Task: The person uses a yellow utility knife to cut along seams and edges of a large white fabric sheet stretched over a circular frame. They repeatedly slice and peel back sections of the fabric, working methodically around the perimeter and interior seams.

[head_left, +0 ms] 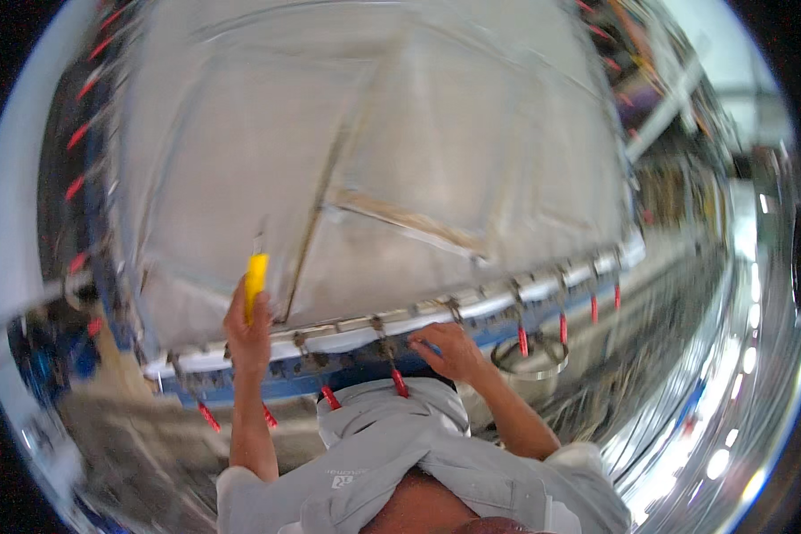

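My left hand [247, 331] is closed around a yellow-handled utility knife [256, 274], its thin blade pointing away from me over a large pale greyish sheet [240, 125]. The sheet is spread across a wide table, with seams and taped-looking lines showing on it. At the near edge, my right hand [451, 351] rests by the white rim [347, 340], fingers apart and nothing visible in them. Clamps with red handles line this rim; one red handle [400, 383] hangs between my hands. Motion blur softens the details.
More red-handled clamps [76, 135] run along the left side, and others along the right. A round metal pot [530, 360] sits below the near edge, right of my right hand. Blurred frames and pipes [667, 107] stand beyond the right side.
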Demonstrator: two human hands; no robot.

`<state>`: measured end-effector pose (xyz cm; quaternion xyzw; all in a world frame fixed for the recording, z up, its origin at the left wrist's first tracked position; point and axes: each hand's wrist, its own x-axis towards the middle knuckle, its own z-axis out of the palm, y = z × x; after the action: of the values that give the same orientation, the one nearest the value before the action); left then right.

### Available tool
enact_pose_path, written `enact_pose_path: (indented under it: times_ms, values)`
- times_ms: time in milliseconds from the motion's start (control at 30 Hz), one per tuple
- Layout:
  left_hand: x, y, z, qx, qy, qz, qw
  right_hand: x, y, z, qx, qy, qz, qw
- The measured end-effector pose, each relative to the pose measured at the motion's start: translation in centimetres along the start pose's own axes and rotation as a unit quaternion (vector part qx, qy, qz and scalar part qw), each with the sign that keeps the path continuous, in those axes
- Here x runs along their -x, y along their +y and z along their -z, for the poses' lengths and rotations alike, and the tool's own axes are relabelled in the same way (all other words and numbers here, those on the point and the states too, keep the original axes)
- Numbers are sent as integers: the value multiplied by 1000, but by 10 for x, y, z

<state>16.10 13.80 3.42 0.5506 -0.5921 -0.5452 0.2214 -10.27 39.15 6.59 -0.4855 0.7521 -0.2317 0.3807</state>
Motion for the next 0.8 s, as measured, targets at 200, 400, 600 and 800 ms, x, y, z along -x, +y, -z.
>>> enact_pose_path:
  times_ms: [200, 400, 600, 800]
  values:
    - [36, 22, -45, 20, -100, -43, 994, 114, 39, -5, 22, 119, -60, 991]
    - [110, 42, -115, 16, -160, -93, 983, 253, 78, -32, -42, 135, -185, 972]
    - [210, 35, -209, 26, -228, -41, 973, 413, 159, -68, -146, 191, -280, 929]
    - [302, 20, -299, 88, -287, 13, 954, 524, 222, -49, -94, 226, -329, 912]
